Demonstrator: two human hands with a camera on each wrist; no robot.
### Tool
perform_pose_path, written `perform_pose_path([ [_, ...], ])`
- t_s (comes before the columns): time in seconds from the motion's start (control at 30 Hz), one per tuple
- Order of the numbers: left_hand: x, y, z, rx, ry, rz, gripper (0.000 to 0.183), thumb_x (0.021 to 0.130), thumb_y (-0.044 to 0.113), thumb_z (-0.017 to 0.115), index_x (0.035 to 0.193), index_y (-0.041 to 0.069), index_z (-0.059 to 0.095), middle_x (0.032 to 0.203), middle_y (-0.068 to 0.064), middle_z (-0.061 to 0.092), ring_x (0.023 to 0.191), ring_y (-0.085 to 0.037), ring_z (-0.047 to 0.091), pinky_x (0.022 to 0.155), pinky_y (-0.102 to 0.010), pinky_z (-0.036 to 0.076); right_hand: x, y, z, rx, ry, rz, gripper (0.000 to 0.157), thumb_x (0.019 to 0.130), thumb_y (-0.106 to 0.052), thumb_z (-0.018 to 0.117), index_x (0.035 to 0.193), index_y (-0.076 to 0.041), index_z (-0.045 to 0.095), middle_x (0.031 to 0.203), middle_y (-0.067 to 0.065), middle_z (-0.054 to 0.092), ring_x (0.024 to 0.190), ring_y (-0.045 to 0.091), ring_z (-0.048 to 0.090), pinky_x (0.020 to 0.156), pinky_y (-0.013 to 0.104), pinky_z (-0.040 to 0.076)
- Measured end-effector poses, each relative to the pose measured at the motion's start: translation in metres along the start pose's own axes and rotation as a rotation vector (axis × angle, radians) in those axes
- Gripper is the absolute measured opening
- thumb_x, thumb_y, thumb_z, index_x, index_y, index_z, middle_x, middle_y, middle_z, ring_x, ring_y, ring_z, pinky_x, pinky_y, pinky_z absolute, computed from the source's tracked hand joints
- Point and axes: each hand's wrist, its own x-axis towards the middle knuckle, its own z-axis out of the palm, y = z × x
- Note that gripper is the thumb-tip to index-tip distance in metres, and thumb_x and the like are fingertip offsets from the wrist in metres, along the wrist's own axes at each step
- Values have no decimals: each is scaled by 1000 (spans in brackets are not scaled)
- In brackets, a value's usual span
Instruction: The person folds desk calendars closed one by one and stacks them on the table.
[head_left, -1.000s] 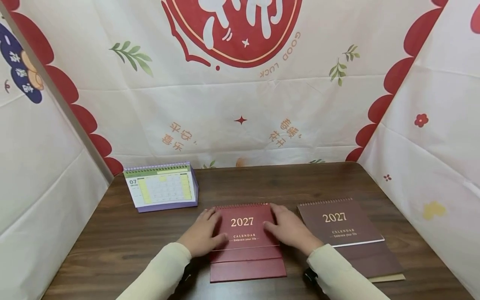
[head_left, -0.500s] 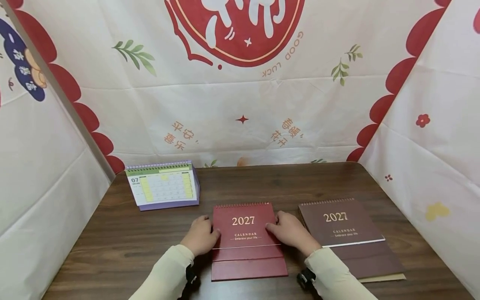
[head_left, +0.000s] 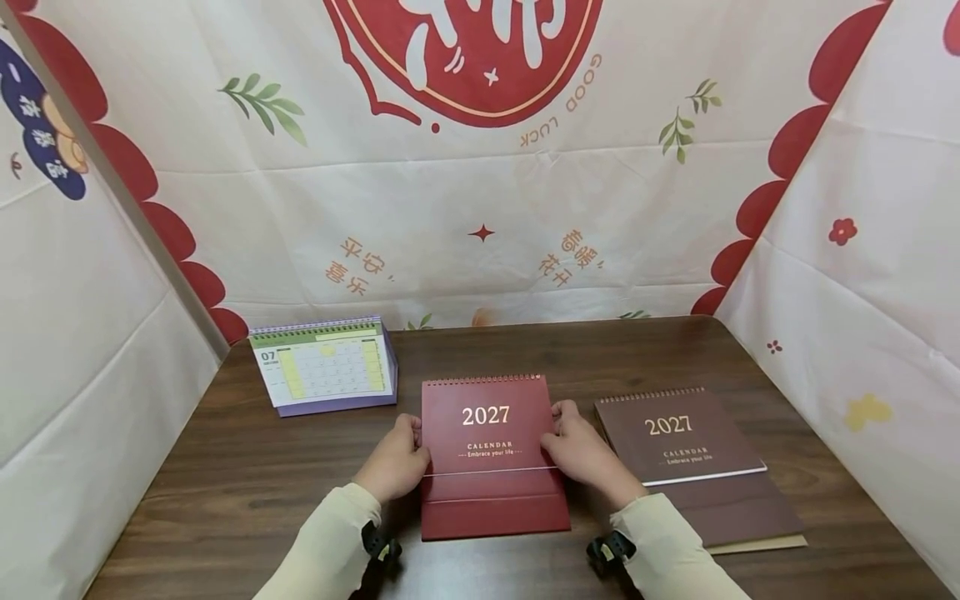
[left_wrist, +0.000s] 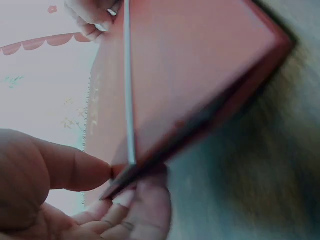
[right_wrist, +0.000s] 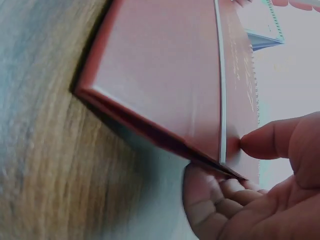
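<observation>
A red 2027 desk calendar (head_left: pixel 487 429) with a spiral-bound top edge is held between both hands in the middle of the table. My left hand (head_left: pixel 393 461) pinches its left edge, thumb on the cover and fingers beneath, as the left wrist view shows. On the opposite edge my right hand (head_left: pixel 585 450) pinches in the same way; in the right wrist view its thumb presses the cover (right_wrist: pixel 232 145) and the fingers curl below. The calendar's back is hidden from the head view.
A brown 2027 calendar (head_left: pixel 682 442) lies to the right, close to my right hand. At the back left stands a purple-based tent calendar (head_left: pixel 326 367) turned to 07. Printed white cloth (head_left: pixel 480 192) encloses the far and side edges of the wooden table (head_left: pixel 225 492).
My hands have gone from resting on the red calendar's sides to pinching its edges. Its spiral edge has risen, tilting the cover up toward me. The other two calendars have stayed put.
</observation>
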Motion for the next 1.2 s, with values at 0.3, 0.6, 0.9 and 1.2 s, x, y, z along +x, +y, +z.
perform_pose_path([
  [0.3, 0, -4, -2, -8, 35, 19, 32, 81, 0, 59, 110, -1, 45, 85, -5, 51, 74, -17, 49, 67, -32, 42, -2, -3, -6, 16, 0, -55, 57, 84, -3, 54, 137, 0, 33, 88, 5, 57, 71, 13, 54, 63, 30, 44],
  [0.6, 8, 20, 10, -50, 2, 69, 34, 82, 3, 60, 112, 0, 44, 88, -5, 54, 77, -15, 55, 69, -31, 46, -2, 5, -43, -81, -3, -127, 58, 83, -4, 54, 137, 4, 31, 90, 8, 57, 79, 18, 54, 70, 34, 43],
  [0.9, 27, 67, 57, -103, 2, 182, 36, 81, 4, 61, 112, 7, 42, 86, -1, 59, 74, -11, 55, 67, -27, 45, -4, 36, -111, -85, -41, -83, 58, 86, -3, 51, 137, 8, 27, 91, 15, 55, 78, 23, 53, 65, 34, 44],
  [1.2, 35, 113, 106, -101, -224, 272, 7, 86, 15, 63, 93, 15, 62, 83, 10, 59, 75, -2, 53, 66, -20, 44, -14, 85, -169, -160, -65, 37, 54, 90, -14, 50, 131, 14, 31, 110, 29, 52, 94, 33, 53, 73, 41, 46],
])
